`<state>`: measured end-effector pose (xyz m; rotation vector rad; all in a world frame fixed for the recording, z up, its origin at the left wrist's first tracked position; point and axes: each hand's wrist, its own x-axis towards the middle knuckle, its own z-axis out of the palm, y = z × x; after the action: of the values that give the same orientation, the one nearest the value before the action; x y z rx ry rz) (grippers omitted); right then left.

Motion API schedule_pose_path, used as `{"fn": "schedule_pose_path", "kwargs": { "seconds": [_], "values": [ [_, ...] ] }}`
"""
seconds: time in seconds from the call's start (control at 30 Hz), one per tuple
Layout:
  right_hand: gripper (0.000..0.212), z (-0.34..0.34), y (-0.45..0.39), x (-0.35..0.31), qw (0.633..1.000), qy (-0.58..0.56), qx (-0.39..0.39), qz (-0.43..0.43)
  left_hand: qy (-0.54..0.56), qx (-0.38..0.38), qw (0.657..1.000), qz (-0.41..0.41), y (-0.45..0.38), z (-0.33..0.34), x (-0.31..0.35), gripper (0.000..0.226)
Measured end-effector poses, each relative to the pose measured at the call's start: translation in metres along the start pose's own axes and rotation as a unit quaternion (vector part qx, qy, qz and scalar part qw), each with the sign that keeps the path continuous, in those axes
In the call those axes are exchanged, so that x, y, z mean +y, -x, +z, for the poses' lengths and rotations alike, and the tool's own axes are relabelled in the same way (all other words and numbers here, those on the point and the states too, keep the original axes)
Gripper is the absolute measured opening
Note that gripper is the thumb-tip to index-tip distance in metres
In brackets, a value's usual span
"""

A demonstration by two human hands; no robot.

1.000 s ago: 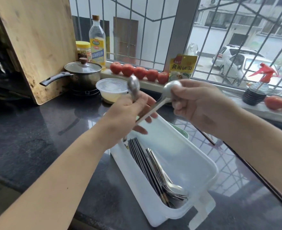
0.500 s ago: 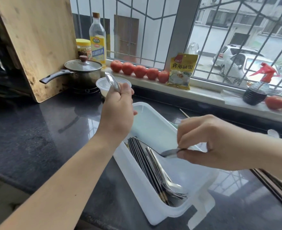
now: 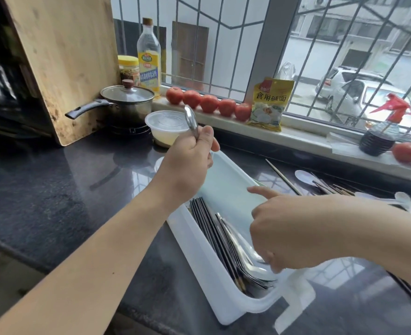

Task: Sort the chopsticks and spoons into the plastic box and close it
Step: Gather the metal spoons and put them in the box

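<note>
The left hand grips a metal spoon upright above the far end of the white plastic box, which lies open on the dark bench. The right hand reaches into the box with its forefinger straight; whether it holds anything I cannot tell. Dark chopsticks and spoons lie inside along the left wall. At 3 o'clock of the box, loose chopsticks and white spoons lie on the bench

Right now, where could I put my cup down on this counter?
The dark counter left of the plastic box, in front of the cutting board and pot, is bare. Right of the box is crowded: loose chopsticks and white spoons lie there.
</note>
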<state>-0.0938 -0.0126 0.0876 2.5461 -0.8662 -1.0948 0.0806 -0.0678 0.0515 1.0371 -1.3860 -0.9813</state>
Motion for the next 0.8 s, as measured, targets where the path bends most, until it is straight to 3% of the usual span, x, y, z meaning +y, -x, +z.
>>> {"fn": "schedule_pose_path", "kwargs": {
  "seconds": [0.1,0.17,0.3,0.37,0.43,0.53,0.57,0.63,0.73,0.8],
  "values": [
    [0.026,-0.006,-0.007,0.001,0.996,-0.070,-0.055,-0.031,-0.020,-0.014,1.000,-0.008,-0.001,-0.001,-0.002,0.039],
    [0.022,-0.009,-0.011,0.001,0.988,-0.142,-0.049,-0.024,-0.046,-0.014,0.999,-0.019,0.000,-0.001,0.001,0.035],
    [0.022,-0.004,-0.016,0.006,0.980,-0.183,0.056,0.049,-0.072,-0.017,0.997,-0.027,-0.002,0.001,0.001,0.039],
    [0.028,-0.005,-0.015,0.014,0.956,-0.234,0.131,0.119,-0.060,-0.035,0.998,-0.010,-0.004,0.000,-0.002,0.036],
    [0.028,-0.011,-0.011,0.027,0.877,-0.378,0.226,0.192,-0.068,-0.062,0.996,0.010,-0.003,-0.002,-0.002,0.024],
    [0.015,-0.021,-0.005,0.046,0.708,-0.523,0.400,0.256,-0.139,-0.117,0.982,0.049,0.002,-0.005,0.001,0.021],
    [0.015,-0.021,-0.003,0.049,0.686,-0.534,0.427,0.249,-0.163,-0.140,0.975,0.057,0.004,-0.004,0.002,0.020],
    [0.020,-0.018,-0.003,0.048,0.705,-0.518,0.437,0.210,-0.186,-0.183,0.964,0.058,0.006,-0.003,0.002,0.020],
    [0.007,-0.007,0.000,0.037,0.784,-0.429,0.413,0.174,-0.210,-0.210,0.953,0.067,0.006,-0.002,0.003,0.021],
    [0.008,0.003,0.003,0.031,0.812,-0.385,0.403,0.176,-0.231,-0.229,0.943,0.074,0.007,0.000,0.004,0.020]
  ]
}}
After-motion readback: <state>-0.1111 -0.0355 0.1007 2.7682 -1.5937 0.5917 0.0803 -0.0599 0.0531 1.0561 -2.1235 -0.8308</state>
